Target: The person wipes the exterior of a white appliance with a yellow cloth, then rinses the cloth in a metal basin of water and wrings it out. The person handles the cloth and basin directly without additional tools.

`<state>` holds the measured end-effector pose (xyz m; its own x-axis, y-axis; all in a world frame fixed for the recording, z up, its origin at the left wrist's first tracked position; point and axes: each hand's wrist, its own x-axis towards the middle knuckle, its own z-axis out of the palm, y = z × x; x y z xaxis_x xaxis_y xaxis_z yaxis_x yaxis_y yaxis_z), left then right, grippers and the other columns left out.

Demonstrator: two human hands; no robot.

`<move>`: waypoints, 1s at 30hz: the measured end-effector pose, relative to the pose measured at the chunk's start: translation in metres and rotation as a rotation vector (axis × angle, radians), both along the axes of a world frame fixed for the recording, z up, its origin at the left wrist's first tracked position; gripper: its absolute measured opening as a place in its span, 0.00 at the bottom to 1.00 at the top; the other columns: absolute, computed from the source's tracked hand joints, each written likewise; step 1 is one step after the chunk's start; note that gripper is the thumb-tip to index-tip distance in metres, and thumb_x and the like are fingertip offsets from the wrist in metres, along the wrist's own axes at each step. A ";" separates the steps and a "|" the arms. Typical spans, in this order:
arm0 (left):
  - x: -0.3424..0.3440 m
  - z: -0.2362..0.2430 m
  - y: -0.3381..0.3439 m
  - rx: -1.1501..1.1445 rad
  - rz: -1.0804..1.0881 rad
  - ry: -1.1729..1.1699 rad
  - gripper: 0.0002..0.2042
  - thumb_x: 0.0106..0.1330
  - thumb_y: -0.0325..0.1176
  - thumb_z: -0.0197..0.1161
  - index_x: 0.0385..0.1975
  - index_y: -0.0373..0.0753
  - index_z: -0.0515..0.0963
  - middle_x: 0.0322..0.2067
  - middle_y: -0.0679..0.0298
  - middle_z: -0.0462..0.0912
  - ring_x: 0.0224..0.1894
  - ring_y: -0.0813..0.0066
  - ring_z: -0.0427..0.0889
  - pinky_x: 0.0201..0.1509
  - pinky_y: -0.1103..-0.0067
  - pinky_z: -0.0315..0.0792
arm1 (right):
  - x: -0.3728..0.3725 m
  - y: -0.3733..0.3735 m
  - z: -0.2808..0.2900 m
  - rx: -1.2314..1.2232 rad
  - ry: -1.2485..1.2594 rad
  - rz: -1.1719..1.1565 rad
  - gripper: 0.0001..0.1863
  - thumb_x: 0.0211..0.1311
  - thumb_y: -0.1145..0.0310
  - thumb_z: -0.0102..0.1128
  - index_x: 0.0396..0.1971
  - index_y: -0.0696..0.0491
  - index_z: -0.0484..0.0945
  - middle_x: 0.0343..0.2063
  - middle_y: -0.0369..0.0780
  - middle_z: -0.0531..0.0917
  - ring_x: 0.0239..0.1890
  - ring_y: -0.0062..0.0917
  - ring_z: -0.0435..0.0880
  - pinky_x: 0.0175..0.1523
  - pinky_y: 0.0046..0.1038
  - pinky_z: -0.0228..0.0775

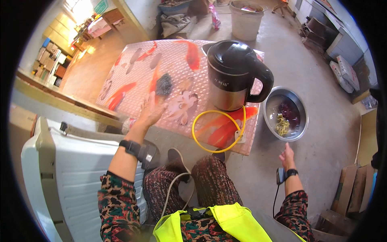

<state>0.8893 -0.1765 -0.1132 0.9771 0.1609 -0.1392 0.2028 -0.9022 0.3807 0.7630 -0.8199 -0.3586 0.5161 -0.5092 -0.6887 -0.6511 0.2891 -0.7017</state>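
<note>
Kettle [234,76] base hidden; left hand [151,111] blurred.

White bucket [246,20] far back; cardboard boxes [354,189] right.

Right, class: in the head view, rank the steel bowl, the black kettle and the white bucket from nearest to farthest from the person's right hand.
From the right hand:
1. Steel bowl, on the floor just above the hand.
2. Black kettle, on the fish-patterned table, up and to the left.
3. White bucket, far back on the floor near the top edge.
</note>
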 end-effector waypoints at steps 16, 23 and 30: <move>0.131 -0.057 -0.051 -0.302 -0.001 -0.387 0.25 0.52 0.31 0.60 0.53 0.34 0.73 0.42 0.49 0.82 0.45 0.57 0.82 0.53 0.69 0.73 | -0.143 0.028 0.009 0.160 0.300 0.170 0.12 0.66 0.58 0.58 0.35 0.51 0.73 0.25 0.33 0.72 0.23 0.20 0.73 0.27 0.23 0.70; 0.119 -0.046 -0.106 -0.430 -0.321 -0.334 0.42 0.52 0.34 0.69 0.67 0.32 0.56 0.63 0.44 0.65 0.67 0.51 0.63 0.70 0.67 0.57 | -0.078 0.030 0.019 0.190 0.079 -0.046 0.36 0.62 0.44 0.61 0.60 0.53 0.64 0.53 0.47 0.74 0.49 0.35 0.78 0.50 0.39 0.75; 0.024 -0.018 -0.032 -0.732 0.129 -0.078 0.35 0.58 0.32 0.69 0.65 0.36 0.60 0.58 0.57 0.69 0.56 0.72 0.70 0.55 0.78 0.69 | -0.051 0.017 -0.005 0.310 -0.087 -0.243 0.37 0.56 0.34 0.61 0.57 0.44 0.67 0.27 0.34 0.68 0.26 0.19 0.68 0.27 0.23 0.63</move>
